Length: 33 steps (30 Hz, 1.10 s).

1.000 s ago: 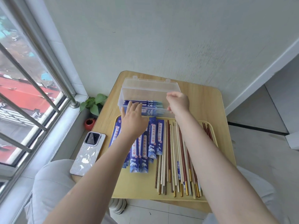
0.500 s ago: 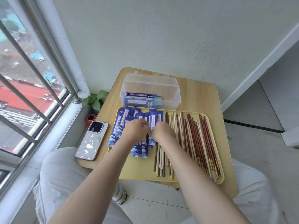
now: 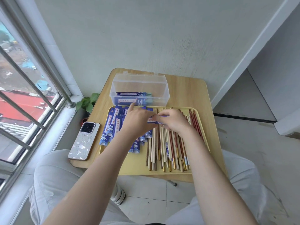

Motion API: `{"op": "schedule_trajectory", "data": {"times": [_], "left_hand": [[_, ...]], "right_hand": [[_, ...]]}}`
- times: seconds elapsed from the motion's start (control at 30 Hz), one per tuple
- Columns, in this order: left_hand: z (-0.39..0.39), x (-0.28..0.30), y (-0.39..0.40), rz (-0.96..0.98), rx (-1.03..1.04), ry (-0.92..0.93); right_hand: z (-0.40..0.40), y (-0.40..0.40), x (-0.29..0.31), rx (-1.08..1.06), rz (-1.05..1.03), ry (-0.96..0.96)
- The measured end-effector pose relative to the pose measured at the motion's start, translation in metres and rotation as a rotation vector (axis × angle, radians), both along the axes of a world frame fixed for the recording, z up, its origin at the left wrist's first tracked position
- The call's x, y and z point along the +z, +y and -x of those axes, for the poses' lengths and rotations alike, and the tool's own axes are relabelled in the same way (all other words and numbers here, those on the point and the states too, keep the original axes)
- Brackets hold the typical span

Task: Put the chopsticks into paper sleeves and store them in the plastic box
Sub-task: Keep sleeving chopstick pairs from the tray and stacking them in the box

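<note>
Over the yellow tray (image 3: 138, 166): left hand (image 3: 138, 123) and right hand (image 3: 172, 121), both grips pinching one blue paper sleeve (image 3: 153, 119). Loose chopsticks (image 3: 164, 148) on tray; plastic box (image 3: 140, 90) just behind tray, sleeved pairs inside.

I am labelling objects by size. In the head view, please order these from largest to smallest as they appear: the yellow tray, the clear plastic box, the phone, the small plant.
1. yellow tray
2. clear plastic box
3. phone
4. small plant, partly hidden by the table edge

The box sits farther from the camera than the phone, so it may really be larger than it looks.
</note>
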<state>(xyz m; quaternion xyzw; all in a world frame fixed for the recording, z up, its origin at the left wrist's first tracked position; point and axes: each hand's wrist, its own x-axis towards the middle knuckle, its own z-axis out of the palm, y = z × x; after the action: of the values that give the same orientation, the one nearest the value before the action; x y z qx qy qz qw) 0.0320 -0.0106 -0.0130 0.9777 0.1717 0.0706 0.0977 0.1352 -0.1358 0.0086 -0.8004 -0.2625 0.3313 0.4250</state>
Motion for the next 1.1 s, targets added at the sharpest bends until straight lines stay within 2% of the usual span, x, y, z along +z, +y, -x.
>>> {"op": "schedule_trajectory", "data": {"times": [0.1,0.17,0.27,0.37,0.53,0.67,0.83,1.1], "left_hand": [[-0.006,0.006,-0.008,0.119,0.127,0.047],[-0.004,0.0,-0.01,0.264,0.223,0.005],[0.0,-0.011,-0.012,0.602,0.336,-0.054],[-0.001,-0.026,-0.018,0.783,0.436,0.058],[-0.003,-0.033,-0.025,0.717,0.442,0.191],[-0.001,-0.027,-0.03,0.704,0.43,0.285],[-0.002,-0.028,-0.032,0.783,0.45,0.256],[0.002,-0.027,-0.032,0.874,0.49,0.204]], "right_hand": [[-0.01,-0.015,-0.007,-0.207,-0.087,0.021],[-0.014,-0.022,-0.015,-0.256,-0.029,-0.046],[-0.006,-0.027,-0.028,-0.102,0.243,-0.184],[0.009,-0.021,-0.04,0.029,0.389,-0.264],[0.026,-0.006,-0.058,0.147,0.519,-0.384],[0.03,-0.003,-0.057,0.137,0.552,-0.413],[0.031,-0.003,-0.061,0.157,0.487,-0.376],[0.038,0.003,-0.064,0.208,0.554,-0.383]]}}
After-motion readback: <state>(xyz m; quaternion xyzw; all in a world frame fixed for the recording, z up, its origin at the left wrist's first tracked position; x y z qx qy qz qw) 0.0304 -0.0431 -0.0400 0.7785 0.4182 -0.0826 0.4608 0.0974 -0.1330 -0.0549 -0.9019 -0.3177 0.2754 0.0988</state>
